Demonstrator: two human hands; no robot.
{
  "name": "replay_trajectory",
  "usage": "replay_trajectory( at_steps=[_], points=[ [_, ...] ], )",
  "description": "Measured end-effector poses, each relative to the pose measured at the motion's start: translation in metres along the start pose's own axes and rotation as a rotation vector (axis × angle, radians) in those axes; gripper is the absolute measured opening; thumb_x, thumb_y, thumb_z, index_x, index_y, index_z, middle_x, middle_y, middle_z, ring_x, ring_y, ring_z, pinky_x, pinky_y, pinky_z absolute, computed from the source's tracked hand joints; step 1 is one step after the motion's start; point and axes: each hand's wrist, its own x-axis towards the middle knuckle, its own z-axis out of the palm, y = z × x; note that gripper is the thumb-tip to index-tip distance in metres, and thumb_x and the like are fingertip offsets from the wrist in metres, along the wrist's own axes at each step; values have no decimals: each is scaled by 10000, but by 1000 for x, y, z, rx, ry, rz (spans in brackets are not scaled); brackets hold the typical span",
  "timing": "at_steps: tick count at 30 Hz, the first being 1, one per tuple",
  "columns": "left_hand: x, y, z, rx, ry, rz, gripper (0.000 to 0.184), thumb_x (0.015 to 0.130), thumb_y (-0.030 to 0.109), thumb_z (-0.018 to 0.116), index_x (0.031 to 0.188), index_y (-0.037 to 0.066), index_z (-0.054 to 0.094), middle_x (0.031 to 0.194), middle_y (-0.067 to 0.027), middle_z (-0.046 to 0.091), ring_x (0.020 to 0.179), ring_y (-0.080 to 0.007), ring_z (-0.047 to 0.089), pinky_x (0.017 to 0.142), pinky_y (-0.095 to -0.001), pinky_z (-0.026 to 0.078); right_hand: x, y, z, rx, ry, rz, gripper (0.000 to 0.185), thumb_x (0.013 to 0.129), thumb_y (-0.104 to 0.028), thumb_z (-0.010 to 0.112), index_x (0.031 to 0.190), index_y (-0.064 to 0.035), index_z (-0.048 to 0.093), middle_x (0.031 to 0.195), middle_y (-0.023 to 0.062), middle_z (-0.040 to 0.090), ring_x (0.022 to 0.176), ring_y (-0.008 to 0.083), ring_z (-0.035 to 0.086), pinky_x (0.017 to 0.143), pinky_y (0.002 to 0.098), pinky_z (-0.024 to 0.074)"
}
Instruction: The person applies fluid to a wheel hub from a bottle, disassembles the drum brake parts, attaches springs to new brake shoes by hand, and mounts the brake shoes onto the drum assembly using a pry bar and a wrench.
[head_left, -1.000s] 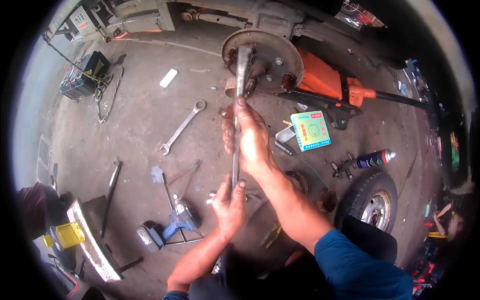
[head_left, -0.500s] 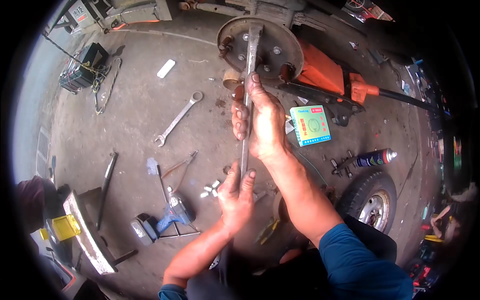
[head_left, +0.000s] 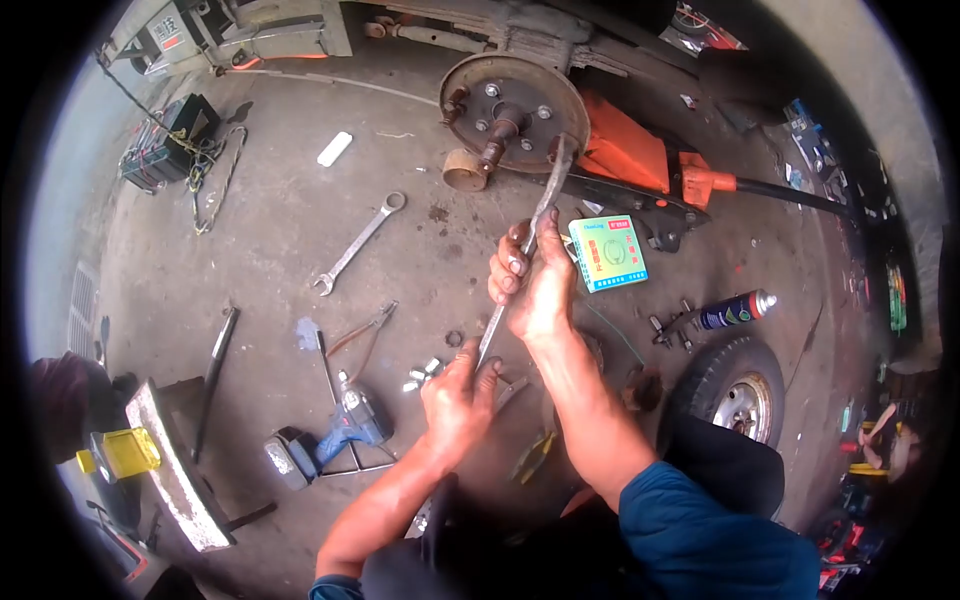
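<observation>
Both hands are closed round a long metal pry bar. My right hand grips it near the middle. My left hand wraps its lower end. The bar slants up and right, its flattened tip at the lower right edge of a round brake backing plate; whether tip and plate touch, I cannot tell. A rusty axle stub sticks out of the plate's centre, with bolts around it. Below the plate lies a rusty ring-shaped part. A green and yellow box is right of my right hand.
An orange floor jack stands beside the plate. On the floor lie a combination wrench, pliers, a blue cordless impact wrench, several nuts, a spray can and a wheel. A battery sits far left.
The pry bar's tip has swung right, from across the plate's centre to its lower right edge, uncovering the axle stub. My right hand has moved right and down with it; my left hand keeps its hold.
</observation>
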Motion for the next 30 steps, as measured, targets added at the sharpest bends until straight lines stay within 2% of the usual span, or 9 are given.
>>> replay_trajectory(
  at_steps=[4,8,11,17,21,24,25,28,30],
  points=[
    [13,3,-3,-110,4,-96,369,851,118,701,1149,-76,601,775,-227,660,641,-336,681,566,-387,521,9,-7,27,-73,-73,-17,442,971,-550,456,861,-122,481,544,-26,400,414,103,397,389,262,321],
    [14,-7,7,-70,36,8,369,857,122,690,1170,-52,598,759,-202,655,585,-325,651,531,-386,512,16,-9,12,4,-239,-8,464,962,-563,457,856,-112,489,554,-24,412,412,106,395,369,266,332],
    [8,-1,0,259,-114,112,376,864,39,674,1211,-69,576,729,-146,650,565,-222,649,523,-343,506,16,2,-29,105,-267,-32,495,953,-592,438,823,-118,501,550,-25,387,411,120,396,354,274,339],
    [17,5,-12,61,19,164,389,848,29,678,1211,-71,579,717,-195,651,589,-253,681,521,-353,512,5,-9,15,58,-173,-9,486,964,-578,429,826,-115,484,552,-15,380,413,125,376,381,285,335],
    [22,6,-7,9,-56,23,394,843,40,683,1205,-76,579,715,-186,651,585,-254,679,532,-348,521,13,-13,12,50,-142,-45,464,970,-561,434,852,-115,482,563,-14,404,418,124,389,372,278,322],
    [18,-1,-18,186,-75,188,416,833,73,698,1203,-75,580,699,-164,643,539,-256,647,526,-352,519,10,2,-4,78,-144,-84,467,969,-569,425,849,-121,486,569,-22,382,427,117,375,381,275,325],
    [18,-3,-23,201,-59,138,400,799,129,717,1168,3,624,713,-168,647,571,-335,646,520,-426,515,11,6,-1,96,-148,-90,461,964,-564,440,851,-121,491,574,-28,374,434,111,366,386,270,325],
    [30,0,-51,265,-98,217,408,795,143,727,1167,8,625,681,-154,634,557,-339,637,510,-422,515,10,14,16,126,-163,-120,433,968,-542,451,872,-123,506,585,-34,367,451,105,352,398,269,318],
    [41,8,-70,173,-52,190,378,819,155,727,1148,-9,637,675,-161,639,525,-285,629,501,-388,500,13,13,41,103,-203,-148,424,975,-534,444,880,-127,513,588,-34,366,458,106,351,408,276,318]
  ],
)
